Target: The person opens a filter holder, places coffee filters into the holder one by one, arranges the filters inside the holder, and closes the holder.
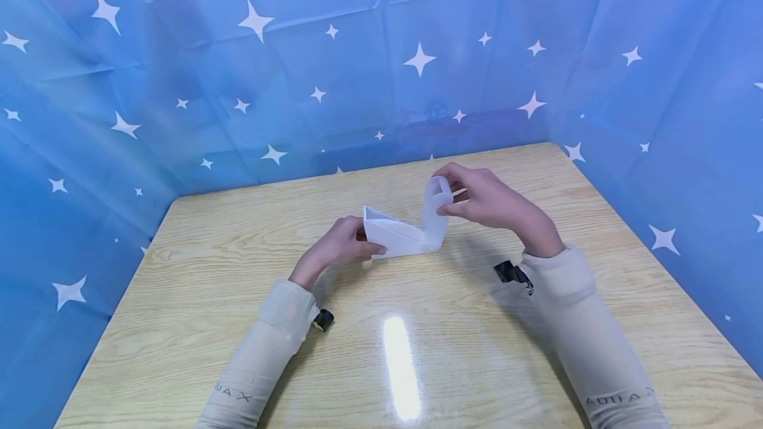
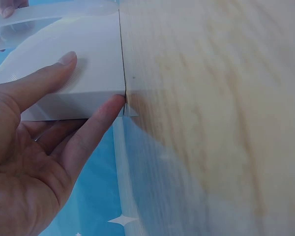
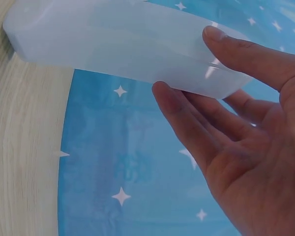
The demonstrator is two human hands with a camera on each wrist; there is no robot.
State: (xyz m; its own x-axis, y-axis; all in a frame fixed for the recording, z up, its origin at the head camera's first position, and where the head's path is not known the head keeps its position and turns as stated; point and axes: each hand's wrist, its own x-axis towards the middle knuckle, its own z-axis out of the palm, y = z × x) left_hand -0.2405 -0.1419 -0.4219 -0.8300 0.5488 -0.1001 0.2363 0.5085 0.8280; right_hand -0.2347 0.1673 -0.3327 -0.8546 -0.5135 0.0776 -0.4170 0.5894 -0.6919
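Note:
A white slant-topped plastic box (image 1: 393, 237) rests on the wooden table, with a translucent cover (image 1: 436, 207) joined at its right end and swung up nearly upright. My left hand (image 1: 344, 241) holds the box's left end. In the left wrist view its thumb (image 2: 59, 73) lies on the side wall and the other fingers pass round the end. The raised end of the cover is gripped by my right hand (image 1: 485, 196). In the right wrist view the thumb (image 3: 231, 46) presses one face and the fingers curl behind the far edge. The inside of the box is mostly hidden.
The light wood table (image 1: 238, 270) spreads around the box, with a bright light reflection (image 1: 402, 366) in front. Behind it and at both sides hangs a blue cloth (image 1: 334, 71) with white stars. Small black devices (image 1: 509, 272) sit at both wrists.

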